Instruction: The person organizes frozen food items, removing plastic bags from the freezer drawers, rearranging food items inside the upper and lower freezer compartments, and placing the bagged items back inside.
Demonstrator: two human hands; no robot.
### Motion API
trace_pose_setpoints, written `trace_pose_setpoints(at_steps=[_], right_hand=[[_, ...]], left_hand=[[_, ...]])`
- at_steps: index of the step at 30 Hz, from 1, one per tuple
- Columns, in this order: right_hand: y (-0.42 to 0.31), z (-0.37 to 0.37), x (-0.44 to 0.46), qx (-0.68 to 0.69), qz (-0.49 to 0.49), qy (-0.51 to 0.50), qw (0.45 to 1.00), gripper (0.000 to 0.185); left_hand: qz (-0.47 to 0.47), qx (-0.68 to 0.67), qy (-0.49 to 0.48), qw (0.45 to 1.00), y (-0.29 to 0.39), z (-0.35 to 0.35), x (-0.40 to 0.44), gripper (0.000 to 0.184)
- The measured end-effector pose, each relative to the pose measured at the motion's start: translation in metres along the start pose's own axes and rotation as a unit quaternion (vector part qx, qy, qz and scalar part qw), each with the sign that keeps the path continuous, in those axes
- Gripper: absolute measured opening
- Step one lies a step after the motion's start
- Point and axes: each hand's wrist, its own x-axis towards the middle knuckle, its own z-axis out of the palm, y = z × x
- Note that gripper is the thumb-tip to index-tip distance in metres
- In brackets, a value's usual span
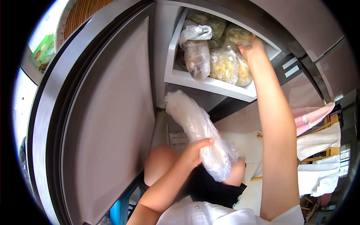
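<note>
My left hand [202,150] is wrapped round a long bundle in a white plastic bag [197,123], held over my lap below the drawer. What the bag contains is too cloudy to make out. Inside the pulled-out freezer drawer [210,87], my right hand [253,47] grips a clear bag of pale green-yellow food [236,35] at the right side; its fingertips are partly hidden. In front of that bag lies another bag of yellowish pieces [227,67]. A knotted bag with a dark, long item [197,56] leans over the drawer's left front edge.
The open fridge door [108,123] stands close on my left. A blue plastic stool [122,204] is at the lower left, partly hidden. To the right, cloths [318,146] hang on a wooden rack. A green packet [44,52] lies at the upper left.
</note>
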Motion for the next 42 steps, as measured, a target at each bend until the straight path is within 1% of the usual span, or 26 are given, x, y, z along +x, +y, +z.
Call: trace_pose_setpoints(at_steps=[4,7,11,13,14,17,18,19,21,23,24,25,27,28,29,31,33,34,35,36,37,38,39,40,41,42], right_hand=[[0.002,-0.03,-0.025,0.058,0.031,-0.01,0.998,0.021],[-0.007,-0.053,-0.075,0.016,0.029,-0.052,0.998,0.026],[-0.01,-0.1,-0.13,0.02,0.02,-0.135,0.99,0.03],[-0.017,-0.118,-0.169,0.032,0.024,-0.181,0.983,0.031],[-0.016,-0.131,-0.181,0.036,0.038,-0.18,0.982,0.03],[-0.002,-0.187,-0.221,0.01,0.104,-0.198,0.975,0.029],[0.017,-0.218,-0.229,0.042,0.136,-0.236,0.961,0.03],[0.033,-0.246,-0.235,0.074,0.167,-0.272,0.945,0.03],[0.054,-0.251,-0.266,-0.002,0.199,-0.196,0.96,0.03],[0.055,-0.219,-0.293,-0.035,0.104,-0.189,0.976,0.03],[0.06,-0.22,-0.294,-0.039,0.128,-0.199,0.971,0.034],[0.066,-0.225,-0.294,-0.076,0.093,-0.246,0.962,0.041],[0.069,-0.229,-0.294,-0.226,0.028,-0.289,0.93,0.049],[0.065,-0.235,-0.299,-0.213,0.055,-0.31,0.925,0.062],[0.058,-0.239,-0.302,-0.234,0.005,-0.349,0.907,0.077],[0.042,-0.259,-0.316,-0.339,-0.062,-0.332,0.878,0.089],[0.013,-0.287,-0.325,-0.248,0.013,-0.35,0.903,0.094],[0.012,-0.31,-0.328,-0.24,-0.057,-0.319,0.915,0.091],[0.005,-0.339,-0.327,-0.372,-0.205,-0.267,0.865,0.082],[0.013,-0.368,-0.335,-0.272,-0.142,-0.185,0.934,0.069],[0.023,-0.411,-0.338,-0.207,-0.111,-0.133,0.963,0.06],[0.027,-0.45,-0.349,-0.186,-0.052,-0.044,0.98,0.051],[0.04,-0.496,-0.361,-0.141,-0.021,0.079,0.987,0.04],[0.061,-0.552,-0.382,-0.158,-0.004,0.19,0.969,0.036],[0.087,-0.607,-0.413,-0.132,0.026,0.336,0.932,0.035],[0.12,-0.671,-0.451,-0.103,0.04,0.473,0.874,0.037]], left_hand=[[-0.013,0.009,-0.006,1.0,-0.001,-0.001,0.001,0.061],[0.003,0.014,-0.016,1.0,-0.004,-0.001,0.004,0.06],[0.016,0.034,-0.05,0.998,-0.006,-0.006,0.008,0.064],[0.038,0.05,-0.073,0.995,-0.005,-0.004,0.008,0.076],[0.043,0.058,-0.084,0.994,-0.006,-0.005,0.005,0.082],[0.04,0.061,-0.113,0.991,-0.021,-0.037,0.019,0.111],[0.083,0.082,-0.088,0.989,-0.017,-0.022,0.01,0.125],[0.107,0.064,-0.115,0.986,-0.015,-0.018,0.008,0.124],[0.142,0.026,-0.17,0.975,-0.012,-0.018,0.003,0.122],[0.141,0.014,-0.095,0.985,-0.01,-0.023,-0.008,0.119],[0.145,0.004,-0.085,0.986,-0.01,-0.03,-0.007,0.118],[0.182,0.007,-0.09,0.979,-0.014,-0.034,-0.009,0.108],[0.21,0.037,-0.057,0.975,-0.012,-0.033,-0.014,0.093],[0.21,0.012,-0.066,0.975,-0.012,-0.031,-0.013,0.084],[0.209,0.019,-0.074,0.975,-0.014,-0.035,-0.009,0.086],[0.204,0.064,-0.085,0.973,-0.02,-0.022,-0.008,0.09],[0.213,0.088,-0.12,0.966,-0.028,-0.027,-0.007,0.084],[0.214,0.102,-0.132,0.963,-0.031,-0.03,-0.004,0.083],[0.207,0.108,-0.138,0.962,-0.031,-0.034,-0.004,0.082],[0.202,0.118,-0.141,0.962,-0.028,-0.038,-0.003,0.08],[0.198,0.122,-0.14,0.962,-0.024,-0.042,-0.001,0.079],[0.193,0.132,-0.133,0.963,-0.02,-0.045,0.001,0.078],[0.192,0.141,-0.13,0.962,-0.016,-0.048,0.002,0.076],[0.192,0.15,-0.126,0.962,-0.011,-0.05,0.005,0.075],[0.193,0.159,-0.122,0.961,-0.004,-0.052,0.006,0.074],[0.195,0.166,-0.119,0.959,0.001,-0.054,0.008,0.073]])
